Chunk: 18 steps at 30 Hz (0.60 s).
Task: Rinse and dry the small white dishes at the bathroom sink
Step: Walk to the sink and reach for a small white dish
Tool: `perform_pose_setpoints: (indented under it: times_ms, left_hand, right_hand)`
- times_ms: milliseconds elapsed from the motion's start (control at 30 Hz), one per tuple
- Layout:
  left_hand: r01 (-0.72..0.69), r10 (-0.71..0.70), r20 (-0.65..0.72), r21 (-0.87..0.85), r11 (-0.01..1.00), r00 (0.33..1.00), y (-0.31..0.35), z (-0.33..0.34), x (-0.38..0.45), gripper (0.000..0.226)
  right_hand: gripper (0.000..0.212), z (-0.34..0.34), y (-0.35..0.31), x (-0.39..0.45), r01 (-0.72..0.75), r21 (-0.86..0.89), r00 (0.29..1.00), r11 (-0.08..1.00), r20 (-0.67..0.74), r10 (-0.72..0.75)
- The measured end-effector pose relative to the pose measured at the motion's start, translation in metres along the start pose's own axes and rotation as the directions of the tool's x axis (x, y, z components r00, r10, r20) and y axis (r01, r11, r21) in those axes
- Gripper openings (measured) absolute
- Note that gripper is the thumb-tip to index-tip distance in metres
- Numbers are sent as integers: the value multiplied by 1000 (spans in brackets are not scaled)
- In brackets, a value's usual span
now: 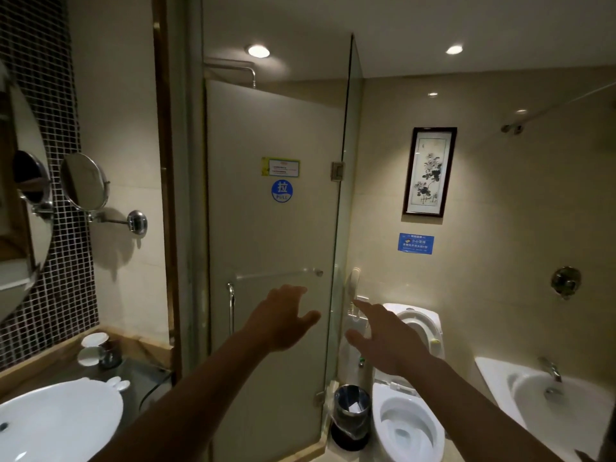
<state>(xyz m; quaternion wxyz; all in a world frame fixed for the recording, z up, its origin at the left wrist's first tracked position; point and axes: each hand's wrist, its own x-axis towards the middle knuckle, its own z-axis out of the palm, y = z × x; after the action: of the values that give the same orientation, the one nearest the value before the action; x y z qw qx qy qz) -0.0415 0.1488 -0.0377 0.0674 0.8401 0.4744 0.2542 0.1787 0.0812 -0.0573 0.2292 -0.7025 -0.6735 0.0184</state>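
Observation:
The white sink basin (56,425) sits at the lower left on a dark counter. Behind it, near the wall, two small white dishes (94,340) (89,356) rest on the counter beside a dark cup. Both my arms stretch forward, away from the sink. My left hand (283,320) is open with fingers spread in front of the glass shower door. My right hand (380,338) is open too, held out toward the toilet. Neither hand holds anything.
A glass shower door (273,228) with a blue PULL sticker stands straight ahead. An open toilet (405,425) and a metal waste bin (351,413) are at lower right, a bathtub (550,398) at far right. A round swivel mirror (85,181) juts from the left wall.

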Motion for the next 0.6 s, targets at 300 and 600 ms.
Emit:
perform_pose_setpoints:
  times_ms: [300,600]
  left_hand:
    - [84,-77,-46,165,983,996,-35,-1,21,69]
    - [164,-149,-90,199,966,985,-39,1,29,68]
  right_hand:
    - [73,32,-9,54,101,-9,994,995,47,-100]
    - [74,50,-9,95,202,6,969,979,146,-201]
